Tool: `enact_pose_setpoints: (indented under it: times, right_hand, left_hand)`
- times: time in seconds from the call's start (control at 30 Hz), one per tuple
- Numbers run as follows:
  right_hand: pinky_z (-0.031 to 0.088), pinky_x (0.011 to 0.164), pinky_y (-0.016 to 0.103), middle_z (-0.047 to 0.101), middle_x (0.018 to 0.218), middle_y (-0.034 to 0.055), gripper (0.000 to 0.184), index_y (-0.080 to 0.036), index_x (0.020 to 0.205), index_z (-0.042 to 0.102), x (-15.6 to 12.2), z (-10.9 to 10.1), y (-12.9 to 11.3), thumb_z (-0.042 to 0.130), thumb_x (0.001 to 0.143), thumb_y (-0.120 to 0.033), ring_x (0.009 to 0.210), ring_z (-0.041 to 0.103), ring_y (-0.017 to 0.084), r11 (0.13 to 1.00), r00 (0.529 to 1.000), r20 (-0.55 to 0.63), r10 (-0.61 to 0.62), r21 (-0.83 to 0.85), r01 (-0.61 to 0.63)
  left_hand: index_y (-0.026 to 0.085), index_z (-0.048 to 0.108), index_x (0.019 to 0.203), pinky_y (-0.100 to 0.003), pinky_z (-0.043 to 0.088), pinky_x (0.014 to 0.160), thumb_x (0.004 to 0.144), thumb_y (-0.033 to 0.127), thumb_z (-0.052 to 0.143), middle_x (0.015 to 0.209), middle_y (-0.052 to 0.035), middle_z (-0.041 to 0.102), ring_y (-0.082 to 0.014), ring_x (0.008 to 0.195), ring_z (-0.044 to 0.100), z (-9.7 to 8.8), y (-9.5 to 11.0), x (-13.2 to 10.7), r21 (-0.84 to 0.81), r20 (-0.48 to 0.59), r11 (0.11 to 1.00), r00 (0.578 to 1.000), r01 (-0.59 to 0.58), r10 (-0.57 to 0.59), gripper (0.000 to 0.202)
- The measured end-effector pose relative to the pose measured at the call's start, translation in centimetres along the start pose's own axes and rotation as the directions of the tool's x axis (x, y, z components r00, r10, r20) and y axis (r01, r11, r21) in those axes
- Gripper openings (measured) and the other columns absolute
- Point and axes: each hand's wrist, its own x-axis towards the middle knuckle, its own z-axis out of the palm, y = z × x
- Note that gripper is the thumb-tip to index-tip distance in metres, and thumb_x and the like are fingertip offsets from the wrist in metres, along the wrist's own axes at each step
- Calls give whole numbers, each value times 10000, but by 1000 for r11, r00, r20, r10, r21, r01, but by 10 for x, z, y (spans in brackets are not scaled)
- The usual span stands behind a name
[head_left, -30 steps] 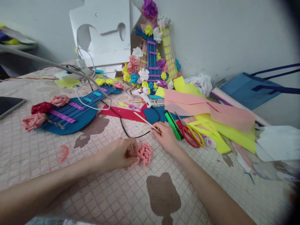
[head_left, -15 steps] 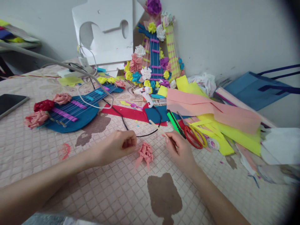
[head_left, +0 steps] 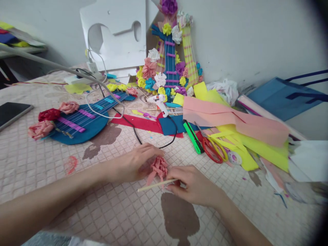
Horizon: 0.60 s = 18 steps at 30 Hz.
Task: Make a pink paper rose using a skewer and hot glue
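A pink crepe-paper flower (head_left: 159, 167) with loose strips at its base lies on the quilted tablecloth, between my two hands. My left hand (head_left: 139, 160) is at its left side, fingers stretched out and arched over its edge; whether they press on it I cannot tell. On the right, my right hand (head_left: 191, 184) pinches a thin wooden stick (head_left: 153, 186). The stick points left, across the front of the flower's loose strips. My right fingertips are close beside the flower.
Behind my hands lie a white glue gun (head_left: 160, 103) with a black cord, a green cutter (head_left: 192, 136), red-handled scissors (head_left: 212, 150) and pink crepe paper (head_left: 230, 118). A blue paper guitar (head_left: 84, 126) with flowers lies left. A phone (head_left: 12, 114) rests far left.
My right hand has come down and left, swinging the stick round from pointing away to pointing left. My left hand has uncurled and reached right to the flower.
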Motion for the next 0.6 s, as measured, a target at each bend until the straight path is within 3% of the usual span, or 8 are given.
enact_pose_setpoints:
  times: [0.17, 0.27, 0.43, 0.6]
  right_hand:
    - [416, 635, 238, 642, 816, -15, 133, -222, 976, 590, -1, -5, 3, 478, 948, -287, 686, 575, 119, 1000, 999, -32, -2, 11, 3]
    - [422, 639, 232, 643, 846, -16, 141, -232, 1020, 560, -2, -8, 6, 433, 965, -260, 683, 573, 114, 999, 989, -138, 43, 30, -39]
    - [427, 640, 231, 608, 827, 1, 100, -212, 937, 555, -3, -9, 8, 456, 928, -203, 703, 563, 120, 997, 947, -312, 70, -3, -75]
    - [415, 649, 228, 628, 864, 3, 104, -204, 994, 551, -5, -5, 6, 457, 947, -206, 724, 569, 111, 997, 970, -244, 16, -70, -34]
  left_hand:
    - [186, 478, 1252, -392, 474, 924, 862, 180, 576, 1134, -117, 594, -224, 1068, 548, 5, -5, 2, 36, -16, 999, 1000, -17, 18, 403]
    - [195, 479, 1228, -381, 470, 908, 855, 228, 620, 1101, -94, 601, -221, 1053, 546, 10, -7, 0, 64, -63, 998, 998, 15, -11, 401]
    - [203, 426, 1265, -419, 437, 948, 788, 207, 694, 1149, -84, 575, -243, 1088, 514, 20, -9, -7, 154, -194, 981, 977, 122, -91, 547]
    - [215, 424, 1283, -421, 437, 975, 780, 224, 704, 1212, -91, 536, -252, 1146, 493, 17, -9, -10, 131, -190, 983, 977, 127, -101, 576]
